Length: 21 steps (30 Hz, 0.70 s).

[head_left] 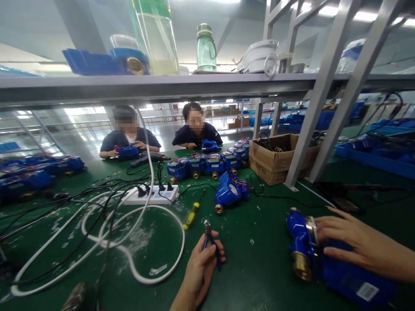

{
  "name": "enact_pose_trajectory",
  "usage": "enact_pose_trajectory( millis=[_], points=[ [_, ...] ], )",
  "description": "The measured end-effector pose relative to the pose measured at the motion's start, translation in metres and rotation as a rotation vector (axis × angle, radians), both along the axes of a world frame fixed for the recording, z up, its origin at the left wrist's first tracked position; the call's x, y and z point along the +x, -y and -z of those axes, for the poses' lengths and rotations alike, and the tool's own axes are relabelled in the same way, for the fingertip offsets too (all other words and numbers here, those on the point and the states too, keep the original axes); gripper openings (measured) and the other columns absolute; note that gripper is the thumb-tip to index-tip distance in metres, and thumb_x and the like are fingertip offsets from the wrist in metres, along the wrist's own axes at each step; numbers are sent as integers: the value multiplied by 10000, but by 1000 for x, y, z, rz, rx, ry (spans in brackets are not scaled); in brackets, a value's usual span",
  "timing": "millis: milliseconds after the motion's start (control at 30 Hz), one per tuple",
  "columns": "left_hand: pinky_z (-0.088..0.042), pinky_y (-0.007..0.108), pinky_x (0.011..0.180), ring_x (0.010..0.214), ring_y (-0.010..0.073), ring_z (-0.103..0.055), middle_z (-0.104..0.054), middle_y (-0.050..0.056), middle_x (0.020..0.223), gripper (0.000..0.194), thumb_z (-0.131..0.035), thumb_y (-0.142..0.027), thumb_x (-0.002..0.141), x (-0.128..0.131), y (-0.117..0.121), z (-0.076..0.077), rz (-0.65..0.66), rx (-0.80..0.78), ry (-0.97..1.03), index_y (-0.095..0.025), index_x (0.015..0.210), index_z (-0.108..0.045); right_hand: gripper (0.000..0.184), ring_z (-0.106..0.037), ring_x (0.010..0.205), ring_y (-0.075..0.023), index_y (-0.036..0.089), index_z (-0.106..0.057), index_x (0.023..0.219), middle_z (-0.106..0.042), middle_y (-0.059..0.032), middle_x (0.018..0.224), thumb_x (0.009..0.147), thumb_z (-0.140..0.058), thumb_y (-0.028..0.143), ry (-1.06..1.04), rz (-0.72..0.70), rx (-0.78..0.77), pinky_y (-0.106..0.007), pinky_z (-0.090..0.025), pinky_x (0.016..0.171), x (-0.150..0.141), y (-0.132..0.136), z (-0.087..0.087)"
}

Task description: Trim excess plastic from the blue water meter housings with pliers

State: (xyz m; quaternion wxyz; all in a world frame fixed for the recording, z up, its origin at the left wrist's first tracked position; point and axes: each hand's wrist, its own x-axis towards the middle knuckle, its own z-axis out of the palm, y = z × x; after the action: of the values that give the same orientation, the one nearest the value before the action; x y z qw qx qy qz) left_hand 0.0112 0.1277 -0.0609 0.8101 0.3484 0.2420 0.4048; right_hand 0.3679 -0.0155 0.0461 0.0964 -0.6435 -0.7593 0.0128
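Note:
My left hand is closed around small blue-handled pliers, whose jaws point up and away from me. My right hand lies flat with spread fingers on a blue water meter with brass fittings, which lies on its side on the green bench top at the lower right. Another blue meter with loose wires lies alone further back in the middle. A yellow-handled screwdriver lies between the power strip and my left hand.
A white power strip with plugs and looping white and black cables fills the left. A row of blue meters stands behind. A cardboard box sits by grey frame struts. Two people sit opposite, handling meters. Bottles stand on the shelf above.

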Motion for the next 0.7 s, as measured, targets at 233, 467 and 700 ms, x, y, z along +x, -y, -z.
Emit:
enact_pose_trajectory(
  millis=[233, 467, 700],
  points=[
    [-412, 323, 735, 783, 153, -511, -546, 46, 851, 256, -499, -156, 825, -1, -1, 5, 3, 12, 13, -157, 1080, -482, 618, -438, 1147, -357, 325, -310, 1375, -433, -28, 1326, 835, -556, 497, 300, -176, -4, -612, -439, 878, -16, 6, 11],
    [-415, 326, 736, 774, 154, -510, -545, 50, 848, 264, -513, -159, 818, -3, -1, 6, 12, 28, 23, -153, 1081, -495, 232, -599, 927, -254, 314, -660, 953, -649, 9, 979, 892, -479, 445, 362, -117, 266, -509, -400, 917, 3, 19, 34],
    [-413, 328, 741, 769, 152, -512, -548, 44, 841, 252, -519, -162, 812, -2, -2, 5, 16, 13, 20, -159, 1064, -504, 388, -596, 929, -241, 263, -671, 962, -649, -28, 990, 950, -331, 449, 364, -45, 304, -409, -508, 802, 8, 26, 48]
  ],
)
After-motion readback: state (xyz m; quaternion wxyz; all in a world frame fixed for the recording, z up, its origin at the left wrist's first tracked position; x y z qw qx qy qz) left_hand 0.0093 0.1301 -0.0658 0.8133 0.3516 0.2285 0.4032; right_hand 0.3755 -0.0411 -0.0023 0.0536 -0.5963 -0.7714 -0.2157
